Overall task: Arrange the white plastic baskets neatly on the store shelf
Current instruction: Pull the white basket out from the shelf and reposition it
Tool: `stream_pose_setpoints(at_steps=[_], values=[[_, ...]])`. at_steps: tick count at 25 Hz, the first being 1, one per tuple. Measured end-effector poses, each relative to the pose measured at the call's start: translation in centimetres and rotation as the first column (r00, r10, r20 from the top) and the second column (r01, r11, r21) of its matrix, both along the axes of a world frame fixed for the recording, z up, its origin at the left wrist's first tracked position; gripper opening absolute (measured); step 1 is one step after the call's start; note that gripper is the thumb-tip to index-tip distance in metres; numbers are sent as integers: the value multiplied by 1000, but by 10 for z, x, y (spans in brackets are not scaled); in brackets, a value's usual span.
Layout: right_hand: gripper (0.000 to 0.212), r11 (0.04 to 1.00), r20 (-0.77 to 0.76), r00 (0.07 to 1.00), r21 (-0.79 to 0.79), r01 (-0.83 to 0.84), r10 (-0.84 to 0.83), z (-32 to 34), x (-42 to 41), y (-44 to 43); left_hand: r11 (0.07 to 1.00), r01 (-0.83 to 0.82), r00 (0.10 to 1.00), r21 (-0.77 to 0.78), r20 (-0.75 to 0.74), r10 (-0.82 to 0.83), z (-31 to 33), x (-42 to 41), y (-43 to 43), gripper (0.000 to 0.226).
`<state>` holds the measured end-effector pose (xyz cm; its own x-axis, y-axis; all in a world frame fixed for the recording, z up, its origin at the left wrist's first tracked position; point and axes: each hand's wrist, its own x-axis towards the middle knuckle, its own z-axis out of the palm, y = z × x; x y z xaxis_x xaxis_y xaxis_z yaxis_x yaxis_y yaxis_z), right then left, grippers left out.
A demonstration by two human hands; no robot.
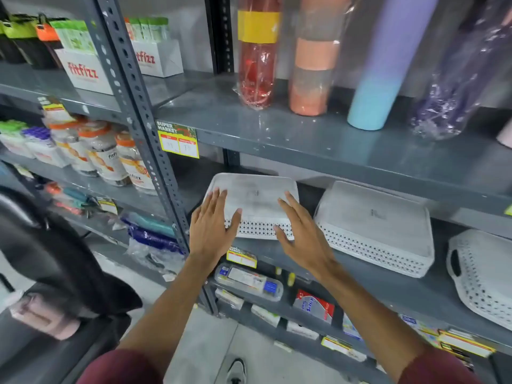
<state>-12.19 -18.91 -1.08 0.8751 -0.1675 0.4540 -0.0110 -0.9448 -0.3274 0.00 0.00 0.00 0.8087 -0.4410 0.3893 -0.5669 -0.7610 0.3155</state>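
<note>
Three white plastic baskets sit upside down on the grey mid shelf (pixel 360 275), bases up, perforated walls facing out. Leftmost basket (pixel 255 200) is at the shelf's left end, next to the slotted upright post (pixel 144 128), its front edge near the shelf lip. Both hands are on it w/ fingers spread and flat, grip open, nothing clasped: left hand (pixel 212 227) lies over the front-left corner, thumb across the perforated wall; right hand (pixel 300 231) lies over the front-right corner, fingertips on the base, thumb down by the wall. Middle basket (pixel 371 225) lies just beside it to the right, narrow gap between, set at a slight angle to the first. Third basket (pixel 482 275) is further right, partly cut off by the frame edge, handle slot visible on its left end. Shelf above holds wrapped bottles: red bottle (pixel 257 54), peach one (pixel 315 59), blue-lilac tumbler (pixel 385 62), purple one (pixel 460 76). Yellow price tag (pixel 178 144) hangs on the upper shelf edge; another price label (pixel 241 257) sits on the basket shelf edge below the hands. Maroon sleeves at bottom of view.
</note>
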Motion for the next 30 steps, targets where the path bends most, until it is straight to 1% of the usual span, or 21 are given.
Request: stream_pose_setpoints(at_steps=[2,5,8,9,10,12,13,14,15,16,17,18,19,20,22,23,25,26,27,28,30], values=[[61,982,-128,987,148,119,-100,-19,32,-9,999,-2,972,-37,-235,-7,-11,47,5,60],[60,887,-287,923,310,342,-256,-56,73,-32,999,-32,904,-14,-426,23,-35,117,7,54],[57,734,-390,843,433,523,-371,-70,107,-56,997,-26,811,-71,-585,-20,-50,158,-4,54],[56,678,-443,813,465,569,-378,-69,114,-63,994,-62,768,-92,-641,-12,-54,171,-10,55],[57,610,-505,777,497,617,-375,-68,122,-70,987,-126,705,-101,-709,17,-57,185,-17,59],[63,493,-600,720,536,686,-349,-67,135,-79,968,-240,587,-67,-805,90,-60,204,-30,64],[66,448,-618,713,562,695,-331,-67,137,-80,961,-268,560,-71,-823,96,-62,208,-34,60],[67,411,-621,714,587,697,-323,-68,136,-79,949,-302,553,-91,-828,97,-62,208,-37,49],[65,385,-602,728,618,685,-328,-69,137,-79,932,-336,557,-137,-826,80,-62,208,-40,33],[61,371,-578,747,649,665,-328,-68,137,-78,905,-380,550,-191,-833,55,-62,207,-41,21],[59,374,-544,775,680,631,-321,-68,137,-80,871,-414,540,-264,-842,1,-64,207,-44,17],[58,371,-519,788,696,615,-331,-68,136,-82,845,-423,532,-328,-844,-62,-60,204,-46,8],[54,354,-487,801,722,594,-348,-66,135,-82,824,-413,552,-387,-826,-112,-54,202,-46,11],[44,298,-452,803,763,573,-388,-66,135,-83,813,-391,563,-432,-811,-160,-49,200,-45,26],[20,112,-427,785,844,524,-448,-61,133,-85,755,-384,594,-531,-769,-239,-54,209,-48,40],[15,54,-415,781,868,494,-467,-61,133,-88,735,-381,612,-561,-749,-255,-58,214,-49,43],[19,44,-349,808,908,417,-475,-62,132,-96,713,-395,621,-579,-741,-257,-66,220,-47,40],[19,30,-312,813,927,374,-492,-60,131,-97,684,-431,602,-589,-752,-269,-65,219,-46,38],[17,4,-256,822,954,299,-508,-55,129,-94,631,-481,581,-609,-760,-291,-58,213,-45,36],[18,-35,-201,832,976,214,-517,-48,126,-89,554,-525,553,-646,-754,-354,-53,206,-42,34],[29,-104,-141,845,989,101,-516,-39,118,-80,380,-615,474,-691,-709,-523,-44,190,-33,29]])
